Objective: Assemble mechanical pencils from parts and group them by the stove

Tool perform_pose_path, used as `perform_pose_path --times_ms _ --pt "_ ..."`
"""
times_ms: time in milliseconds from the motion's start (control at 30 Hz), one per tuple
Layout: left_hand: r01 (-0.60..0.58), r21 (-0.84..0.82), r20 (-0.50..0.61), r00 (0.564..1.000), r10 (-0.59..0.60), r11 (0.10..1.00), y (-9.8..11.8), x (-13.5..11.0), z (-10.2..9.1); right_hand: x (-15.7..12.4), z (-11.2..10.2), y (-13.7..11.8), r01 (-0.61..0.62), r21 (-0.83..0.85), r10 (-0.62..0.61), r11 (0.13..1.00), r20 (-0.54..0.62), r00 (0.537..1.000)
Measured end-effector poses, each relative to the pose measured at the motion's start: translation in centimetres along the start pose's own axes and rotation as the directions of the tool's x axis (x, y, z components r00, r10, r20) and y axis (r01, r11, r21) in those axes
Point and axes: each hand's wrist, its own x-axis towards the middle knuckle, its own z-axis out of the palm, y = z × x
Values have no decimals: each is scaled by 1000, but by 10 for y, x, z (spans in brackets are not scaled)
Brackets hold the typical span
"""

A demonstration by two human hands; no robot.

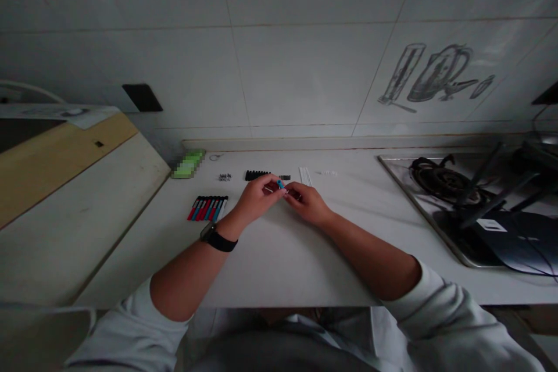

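My left hand (257, 196) and my right hand (308, 204) meet above the middle of the white counter. Between the left fingertips is a small blue pen part (280, 184). The right fingers are pinched together right beside it, and what they hold is too small to make out. Left of my hands lies a neat row of red, blue and black pens (208, 208). Just behind them are a row of black caps (257, 175), a cluster of small metallic parts (225, 177), a little dark group of parts (285, 177), thin white sticks (306, 175) and small clear pieces (328, 173).
A green package (189, 163) and a small ring-like item (215, 157) lie near the tiled wall. On the right, a gas stove (440, 180) carries a black object with legs (510, 232). A pale wooden panel (87, 186) borders the left side.
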Motion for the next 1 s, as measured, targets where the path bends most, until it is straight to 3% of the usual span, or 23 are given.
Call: perform_pose_path --times_ms 100,267,433,533,600,667,767,867,967,1000 --pt "76 -206 -59 994 -89 976 -17 -1 2 1 1 2 -34 -35 35 999 15 999" --pt "187 -457 4 978 -209 870 -34 -5 1 1 2 8 -86 -57 86 995 7 996" --pt "180 -432 34 982 -184 884 -35 -8 1 -1 3 6 -66 -28 67 997 35 997" --pt "156 -394 -14 984 -175 906 -34 -7 0 -1 4 4 -34 -9 34 999 70 997" --pt "131 -385 -91 980 -179 914 -35 -6 -2 1 0 6 -26 9 26 1000 25 999" --pt "118 -357 -142 974 -178 927 -36 -5 -3 6 -10 12 -44 33 47 998 -103 994" --pt "121 -306 -120 979 -164 944 -39 -4 -4 17 -42 31 -109 26 111 994 -357 928" --pt "132 -259 -37 988 -147 957 -40 -5 -2 22 -85 60 -216 -19 165 976 -576 801" --pt "131 -199 35 991 -127 971 -40 -6 0 17 -120 89 -448 -89 306 890 -612 729" --pt "123 -184 45 992 -116 975 -40 -7 1 14 -127 97 -525 -131 365 841 -579 729"
